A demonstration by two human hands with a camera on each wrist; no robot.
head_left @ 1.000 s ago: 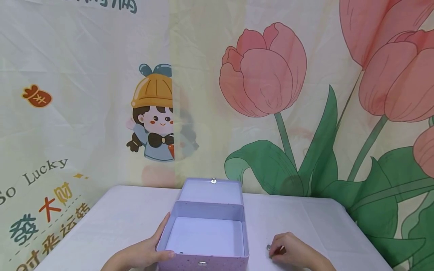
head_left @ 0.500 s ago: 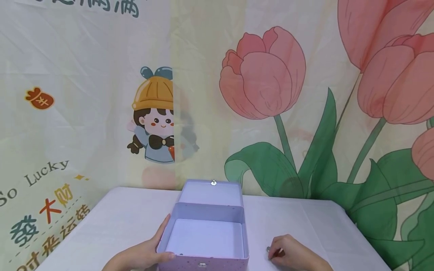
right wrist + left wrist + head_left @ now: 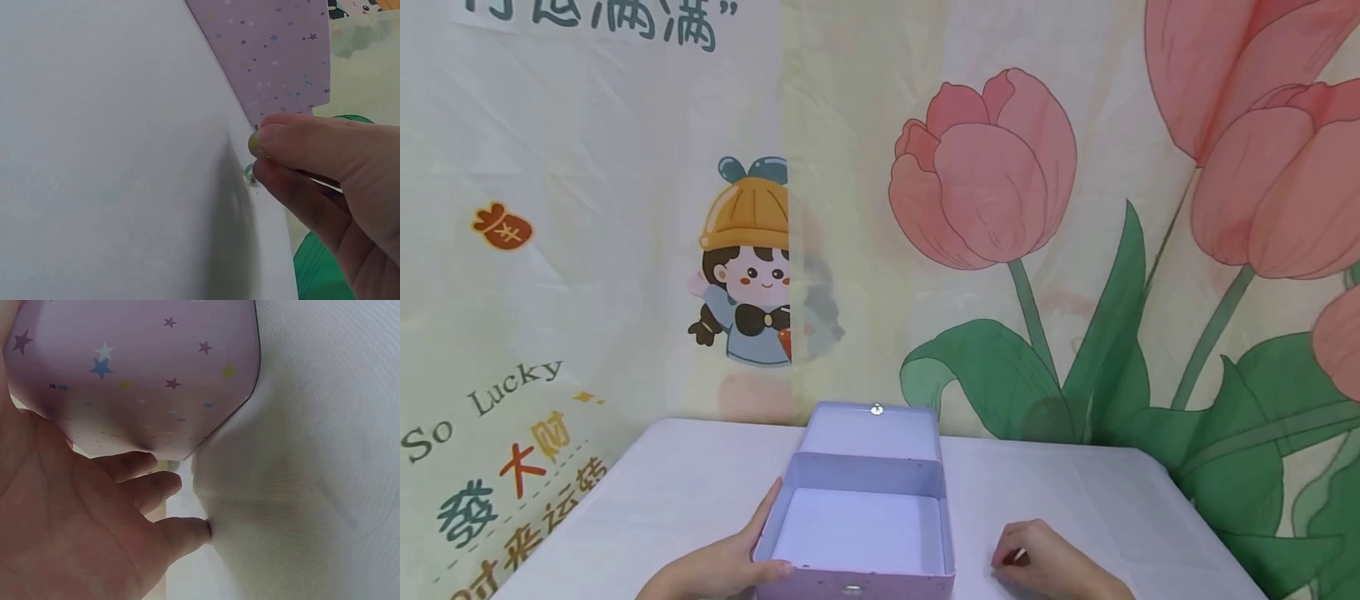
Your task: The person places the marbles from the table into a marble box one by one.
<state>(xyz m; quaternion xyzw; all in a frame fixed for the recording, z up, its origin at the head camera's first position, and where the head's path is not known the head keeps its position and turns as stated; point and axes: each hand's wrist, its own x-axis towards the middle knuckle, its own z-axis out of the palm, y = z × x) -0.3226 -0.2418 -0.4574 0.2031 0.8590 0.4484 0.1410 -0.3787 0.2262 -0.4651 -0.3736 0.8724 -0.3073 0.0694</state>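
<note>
A lilac tin box with printed stars stands with its lid raised at the back. My left hand holds its front left corner, thumb on the rim and index finger along the left side. In the left wrist view, the other fingers spread beneath the box's starry side. Right of the box, my right hand is low over the table and pinches a small greenish glass marble. Just beyond the fingertips another clear marble lies on the table. A tiny dark spot shows inside the box's front left corner, mostly hidden by the rim.
A white cloth covers the table. Behind it hangs a printed cloth backdrop with tulips, a cartoon figure and lettering. The box lid stands close to this backdrop.
The view has tilted up slightly. My right hand has shifted a little towards the box, and the small round marble beside its fingertips no longer shows in the head view. The left hand keeps its hold.
</note>
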